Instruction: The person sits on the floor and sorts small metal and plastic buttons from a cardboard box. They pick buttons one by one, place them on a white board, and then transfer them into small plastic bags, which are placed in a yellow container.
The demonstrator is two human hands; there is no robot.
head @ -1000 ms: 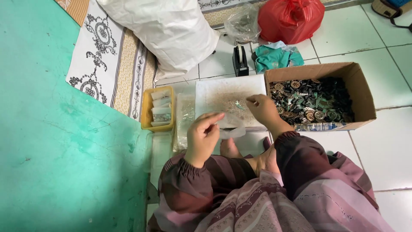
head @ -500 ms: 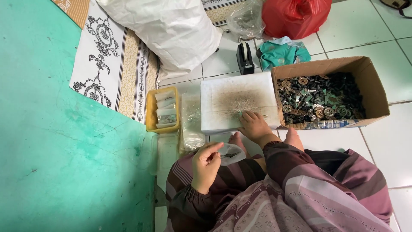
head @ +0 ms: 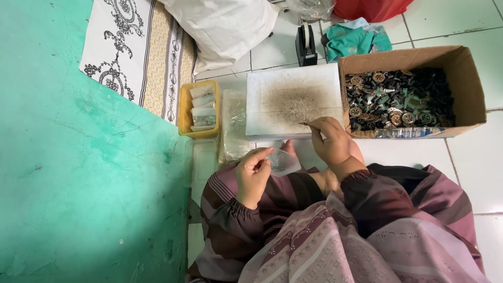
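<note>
My left hand [head: 252, 173] pinches a small clear plastic bag [head: 283, 162] above my lap. My right hand [head: 329, 140] hovers at the near edge of a white board [head: 293, 99] with a dark smudged middle, its fingers pinched on a thin small metal piece [head: 304, 123]. To the right of that hand stands a cardboard box [head: 461, 68] filled with several small dark and brass-coloured parts [head: 398, 99].
A yellow tray [head: 184, 107] with folded clear bags and a stack of clear plastic bags [head: 233, 126] lie left of the board. Behind are a tape dispenser [head: 306, 44], a teal cloth [head: 356, 39], a white sack [head: 225, 26] and a patterned mat [head: 136, 52]. A green wall [head: 78, 173] rises on the left.
My right hand came off the board's middle back to its near edge with a small piece pinched. The left hand raised the clear bag slightly. The view shifted closer.
</note>
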